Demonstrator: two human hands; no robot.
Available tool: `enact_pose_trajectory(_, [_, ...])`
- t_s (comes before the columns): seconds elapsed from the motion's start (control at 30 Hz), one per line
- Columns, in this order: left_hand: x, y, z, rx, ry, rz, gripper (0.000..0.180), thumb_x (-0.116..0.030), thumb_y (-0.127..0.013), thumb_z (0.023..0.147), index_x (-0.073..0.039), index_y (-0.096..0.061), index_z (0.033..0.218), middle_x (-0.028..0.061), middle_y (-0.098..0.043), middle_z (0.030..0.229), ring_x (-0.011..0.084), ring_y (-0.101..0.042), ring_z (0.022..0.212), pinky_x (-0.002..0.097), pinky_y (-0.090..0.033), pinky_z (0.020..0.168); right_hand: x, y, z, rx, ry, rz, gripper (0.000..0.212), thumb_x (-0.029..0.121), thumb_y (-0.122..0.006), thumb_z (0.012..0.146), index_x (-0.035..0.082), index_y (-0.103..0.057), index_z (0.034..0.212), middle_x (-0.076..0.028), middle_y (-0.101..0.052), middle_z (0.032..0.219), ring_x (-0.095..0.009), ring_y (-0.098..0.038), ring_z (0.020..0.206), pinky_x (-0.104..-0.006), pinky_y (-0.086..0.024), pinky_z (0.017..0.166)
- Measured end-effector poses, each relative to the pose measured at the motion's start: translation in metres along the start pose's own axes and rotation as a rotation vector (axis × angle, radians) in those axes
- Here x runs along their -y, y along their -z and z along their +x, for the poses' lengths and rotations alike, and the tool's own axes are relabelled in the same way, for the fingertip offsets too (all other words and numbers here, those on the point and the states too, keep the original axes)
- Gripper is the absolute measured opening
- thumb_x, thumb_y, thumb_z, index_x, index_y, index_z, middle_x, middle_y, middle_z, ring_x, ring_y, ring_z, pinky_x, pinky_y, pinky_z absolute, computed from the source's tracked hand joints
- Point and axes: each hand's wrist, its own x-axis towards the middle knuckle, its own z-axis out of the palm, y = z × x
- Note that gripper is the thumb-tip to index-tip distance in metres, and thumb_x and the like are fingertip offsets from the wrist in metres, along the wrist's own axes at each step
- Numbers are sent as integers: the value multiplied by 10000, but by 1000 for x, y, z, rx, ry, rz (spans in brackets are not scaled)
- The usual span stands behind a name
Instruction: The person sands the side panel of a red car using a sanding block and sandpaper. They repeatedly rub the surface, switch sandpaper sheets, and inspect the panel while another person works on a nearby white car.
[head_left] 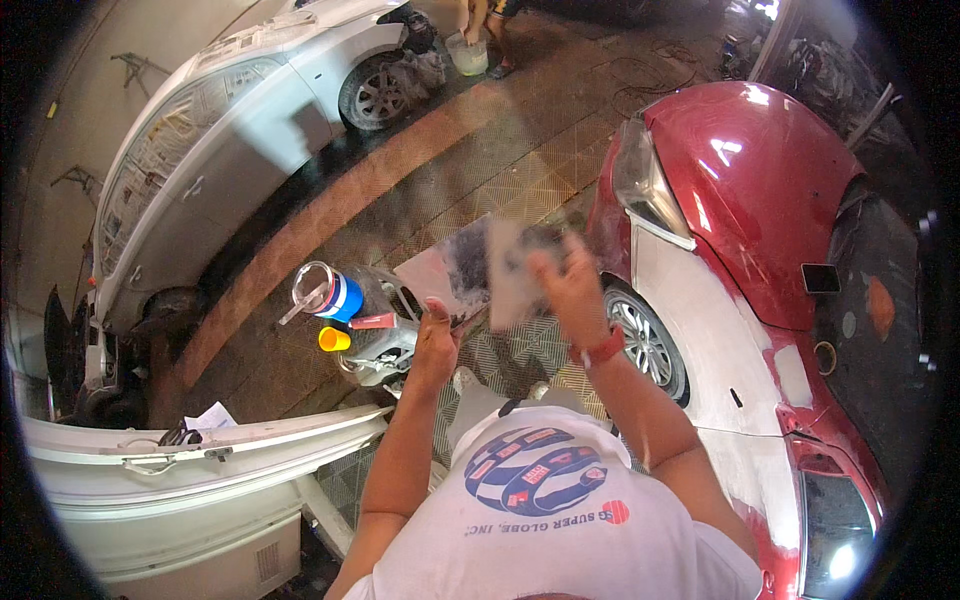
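Note:
My left hand [436,342] is closed, thumb up, on the lower edge of a thin flat sheet [455,268] with pale, pinkish and dark grey patches. A paler part [508,285], blurred by motion, adjoins it on the right; I cannot tell whether it is the same sheet. My right hand [578,295], with a red band at the wrist, is beside that pale part. Its fingers are smeared, so whether it grips the sheet is unclear. Left of my left hand, a clear cup with a blue band [342,297], a yellow cup [333,339] and a red tube [373,321] sit on a stand [385,350].
On the right is a red car [750,170] with a whitish, unpainted fender [690,320]; a phone-like dark slab [822,278] rests on it. A pale car [230,130] with covered windows stands left. A white panel [200,465] lies lower left. Another person's hand [470,35] is at a bucket [467,55].

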Motion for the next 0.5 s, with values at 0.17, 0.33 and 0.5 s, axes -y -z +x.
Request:
enact_pose_trajectory(0.17, [-10,2,8,193,125,496,745,-630,-327,1080,13,-538,1391,144,-626,1300,238,-570,1251,368,-415,1087,-30,-8,3,36,99,91,435,211,-714,989,-25,-562,1322,-137,-695,1182,-170,-674,1042,-314,-545,877])
enact_pose_trajectory(0.33, [-10,-3,-1,179,-24,563,673,-571,-398,1092,26,-554,1360,136,-652,1250,237,-574,1190,386,-422,1066,-32,2,17,35,-53,168,360,174,-693,997,-13,-594,1289,-95,-708,1175,-123,-677,1006,-274,-552,826])
enact_pose_trajectory(0.5, [-28,-13,-10,255,1,670,608,-517,-520,1072,24,-552,1349,130,-650,1254,219,-584,1193,392,-457,1039,-36,2,29,-73,-16,192,348,189,-724,967,-16,-625,1231,-71,-711,1118,-120,-665,984,-285,-547,807])
